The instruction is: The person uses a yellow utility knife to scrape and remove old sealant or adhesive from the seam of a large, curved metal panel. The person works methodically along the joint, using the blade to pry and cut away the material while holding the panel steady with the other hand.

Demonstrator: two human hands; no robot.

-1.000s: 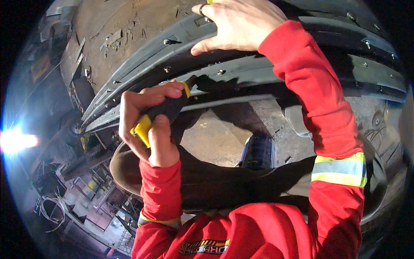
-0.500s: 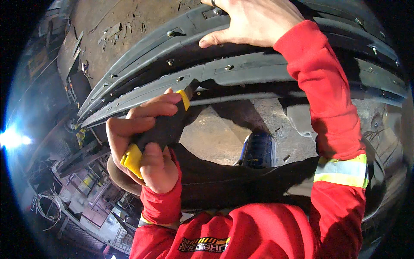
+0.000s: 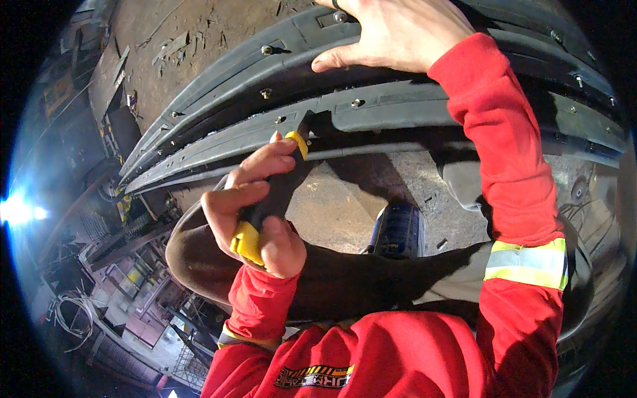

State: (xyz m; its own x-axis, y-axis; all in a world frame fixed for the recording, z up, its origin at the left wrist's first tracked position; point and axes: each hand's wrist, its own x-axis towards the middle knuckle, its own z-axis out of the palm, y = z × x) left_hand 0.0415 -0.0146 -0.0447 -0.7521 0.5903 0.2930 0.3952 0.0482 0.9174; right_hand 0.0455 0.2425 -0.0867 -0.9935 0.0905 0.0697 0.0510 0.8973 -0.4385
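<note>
My left hand (image 3: 282,247) is closed round the dark handle of a hand tool (image 3: 282,192) with yellow ends. Its flat dark tip points up and away, against or just over the near black strip (image 3: 391,105), at a dark notch; contact is hard to tell. The tool's exact kind does not show. Farther off, my right hand (image 3: 398,36) lies spread over the far black strip (image 3: 232,83), thumb apart and nothing gripped. Some of its fingertips are cut off by the upper edge. Bolts with nuts (image 3: 267,94) stand along the curved strips.
A blue can (image 3: 397,232) stands on the floor between my bent legs (image 3: 206,259). Scraps lie on the brown surface (image 3: 219,26) beyond the strips. At the far left a bright light (image 3: 18,213) glares; a coiled cable (image 3: 71,322) and metal clutter sit below it.
My left hand has moved right with the tool, which now stands steeper, its tip slightly higher at the near strip. The right hand stays on the far strip, nearly still.
</note>
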